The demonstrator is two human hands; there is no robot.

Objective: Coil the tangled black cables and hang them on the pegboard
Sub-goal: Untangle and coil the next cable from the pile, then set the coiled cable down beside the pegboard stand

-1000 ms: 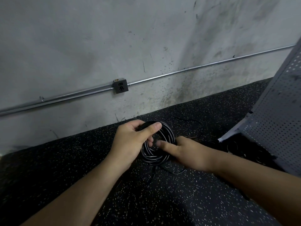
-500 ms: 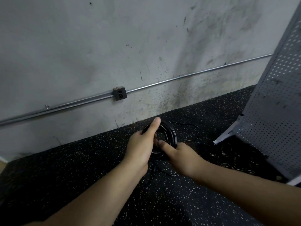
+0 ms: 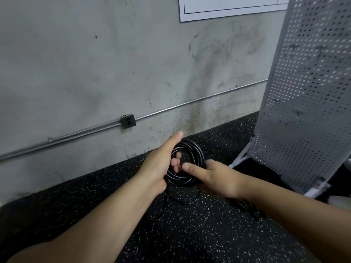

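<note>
Head: cable [image 3: 198,157], speckled floor [image 3: 190,234], concrete wall [image 3: 95,63]

The floor [image 3: 190,234] is black rubber flecked with white. A loose black cable [image 3: 190,202] lies on it in a thin loop, and a darker cable bundle [image 3: 254,213] lies just to its right. At the right the pegboard [image 3: 303,111] stands on the floor on a white frame [image 3: 240,161].

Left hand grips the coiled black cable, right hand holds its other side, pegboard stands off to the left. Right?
No. The head view shows the pegboard standing off to the right, not the left. The rest holds: the left hand grips the coiled black cable and the right hand holds its other side.
</note>
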